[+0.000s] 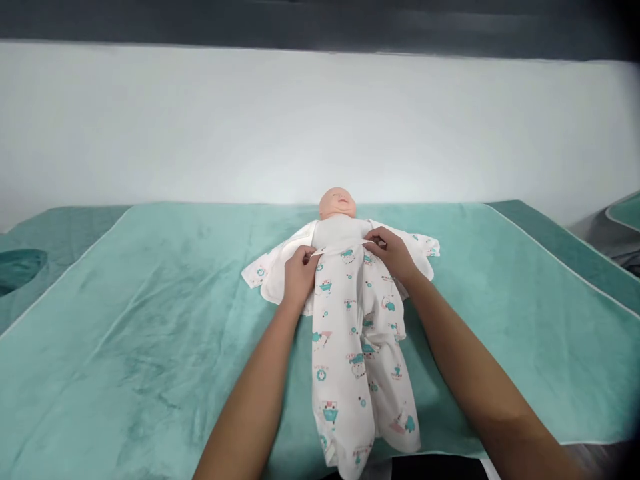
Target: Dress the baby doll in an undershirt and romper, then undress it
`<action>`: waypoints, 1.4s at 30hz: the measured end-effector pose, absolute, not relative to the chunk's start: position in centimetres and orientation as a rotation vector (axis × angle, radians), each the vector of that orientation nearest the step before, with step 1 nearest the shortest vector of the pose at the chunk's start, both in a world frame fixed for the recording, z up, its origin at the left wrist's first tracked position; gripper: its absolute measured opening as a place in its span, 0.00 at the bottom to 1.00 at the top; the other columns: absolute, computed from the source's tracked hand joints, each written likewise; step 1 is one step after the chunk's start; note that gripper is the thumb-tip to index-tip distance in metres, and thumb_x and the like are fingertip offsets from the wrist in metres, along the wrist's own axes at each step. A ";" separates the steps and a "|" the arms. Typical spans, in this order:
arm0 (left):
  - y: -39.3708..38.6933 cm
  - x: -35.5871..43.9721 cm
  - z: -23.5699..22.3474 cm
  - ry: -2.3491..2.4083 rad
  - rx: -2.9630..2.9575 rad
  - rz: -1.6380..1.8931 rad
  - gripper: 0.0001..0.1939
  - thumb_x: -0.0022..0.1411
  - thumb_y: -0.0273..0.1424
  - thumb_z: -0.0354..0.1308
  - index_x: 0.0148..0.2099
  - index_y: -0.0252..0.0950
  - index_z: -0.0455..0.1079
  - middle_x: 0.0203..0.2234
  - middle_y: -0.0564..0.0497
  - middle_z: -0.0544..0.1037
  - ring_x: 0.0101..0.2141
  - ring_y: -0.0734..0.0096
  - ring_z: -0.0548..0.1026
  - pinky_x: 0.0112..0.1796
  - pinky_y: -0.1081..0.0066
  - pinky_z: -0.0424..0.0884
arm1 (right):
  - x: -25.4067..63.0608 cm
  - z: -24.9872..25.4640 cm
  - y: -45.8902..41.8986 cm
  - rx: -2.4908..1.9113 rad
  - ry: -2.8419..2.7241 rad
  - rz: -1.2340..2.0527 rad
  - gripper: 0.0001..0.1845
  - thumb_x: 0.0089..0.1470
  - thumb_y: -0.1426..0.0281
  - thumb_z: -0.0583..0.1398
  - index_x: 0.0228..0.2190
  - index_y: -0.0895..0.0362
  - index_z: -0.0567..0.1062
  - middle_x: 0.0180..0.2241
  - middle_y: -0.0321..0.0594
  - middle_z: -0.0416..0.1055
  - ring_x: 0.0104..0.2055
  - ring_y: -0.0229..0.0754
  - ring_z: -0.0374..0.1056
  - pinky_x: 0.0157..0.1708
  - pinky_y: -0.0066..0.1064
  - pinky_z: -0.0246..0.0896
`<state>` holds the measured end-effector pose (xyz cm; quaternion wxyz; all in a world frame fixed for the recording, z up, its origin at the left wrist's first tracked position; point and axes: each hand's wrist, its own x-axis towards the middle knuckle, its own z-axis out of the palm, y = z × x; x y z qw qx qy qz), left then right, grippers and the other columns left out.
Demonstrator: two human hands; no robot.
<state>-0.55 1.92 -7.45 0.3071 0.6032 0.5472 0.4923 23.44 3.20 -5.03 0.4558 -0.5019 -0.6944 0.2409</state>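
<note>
Thumb and fingers of the left hand are closed on the waistband, pinching its left corner just left of the frame's centre. Over on the other side, the right hand has its fingertips nipped on the right end of that same band, a touch higher in the picture, and the edge runs between the two grips. Below it hang the printed trousers, white with teal and pink figures, sprawling from the middle of the frame down to the bottom edge, right leg creased and bunched halfway; whether the doll's legs are inside, I can't tell. Above the band, here's the doll, face up at centre, head towards the wall, a plain white layer over its chest. A white jacket lies spread open beneath, printed sleeves out to both sides. All of it rests on a wide green mat, wrinkled at lower left. White wall behind, dark band across the top.
</note>
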 end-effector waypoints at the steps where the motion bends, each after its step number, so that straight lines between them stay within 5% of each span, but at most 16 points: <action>1: 1.8 -0.8 -7.4 1.386 1.563 1.264 0.10 0.61 0.39 0.58 0.35 0.38 0.70 0.28 0.54 0.73 0.31 0.71 0.70 0.34 0.71 0.64 | 23.7 -5.2 2.9 -1.219 -1.712 0.622 0.08 0.54 0.61 0.61 0.34 0.52 0.72 0.34 0.37 0.70 0.35 0.42 0.64 0.37 0.34 0.61; 7: 0.4 -3.0 -6.3 1.140 1.368 0.926 0.15 0.61 0.46 0.57 0.40 0.39 0.68 0.27 0.55 0.68 0.27 0.74 0.67 0.29 0.75 0.64 | 26.6 -3.7 1.4 -1.178 -1.769 0.920 0.11 0.52 0.60 0.63 0.30 0.53 0.69 0.47 0.41 0.68 0.47 0.44 0.65 0.44 0.36 0.63; 13: -0.6 -4.1 -4.9 1.010 1.425 0.733 0.10 0.60 0.37 0.59 0.42 0.38 0.69 0.35 0.51 0.74 0.38 0.68 0.73 0.39 0.70 0.69 | 28.7 -3.1 1.0 -1.247 -1.837 1.285 0.12 0.56 0.59 0.59 0.29 0.54 0.72 0.28 0.36 0.69 0.32 0.41 0.65 0.35 0.35 0.63; 16: -0.8 -4.0 -4.5 1.006 1.512 0.736 0.09 0.54 0.33 0.62 0.38 0.37 0.69 0.39 0.50 0.75 0.40 0.65 0.73 0.40 0.69 0.69 | 29.1 -3.4 1.0 -1.192 -1.873 1.448 0.09 0.53 0.62 0.61 0.32 0.54 0.75 0.31 0.37 0.73 0.35 0.43 0.68 0.38 0.38 0.65; 20: -0.9 -3.7 -4.7 1.080 1.497 0.753 0.10 0.50 0.33 0.64 0.34 0.36 0.69 0.30 0.53 0.74 0.34 0.68 0.72 0.34 0.71 0.68 | 28.9 -3.2 0.9 -1.127 -1.833 1.583 0.17 0.43 0.65 0.67 0.38 0.53 0.76 0.39 0.37 0.76 0.43 0.49 0.70 0.44 0.42 0.66; 27: -1.1 -3.5 -5.5 1.087 1.401 0.833 0.09 0.52 0.31 0.63 0.32 0.36 0.65 0.25 0.57 0.69 0.27 0.76 0.65 0.28 0.76 0.60 | 27.5 -3.2 0.4 -1.050 -1.618 1.640 0.11 0.42 0.65 0.69 0.29 0.56 0.76 0.33 0.38 0.75 0.38 0.46 0.70 0.42 0.39 0.66; 36: -0.9 -2.8 -7.2 1.148 1.361 1.106 0.11 0.53 0.29 0.61 0.32 0.38 0.60 0.26 0.58 0.66 0.27 0.76 0.61 0.27 0.76 0.57 | 26.7 -4.6 1.0 -1.050 -1.401 1.565 0.17 0.39 0.69 0.71 0.32 0.54 0.74 0.34 0.36 0.73 0.37 0.41 0.68 0.37 0.32 0.62; 42: -0.3 -2.4 -7.6 1.136 1.316 1.158 0.10 0.53 0.28 0.59 0.32 0.38 0.58 0.24 0.58 0.64 0.26 0.76 0.60 0.26 0.76 0.57 | 25.6 -5.9 1.1 -1.067 -1.343 1.459 0.16 0.41 0.68 0.69 0.21 0.55 0.65 0.24 0.30 0.61 0.26 0.35 0.56 0.26 0.28 0.53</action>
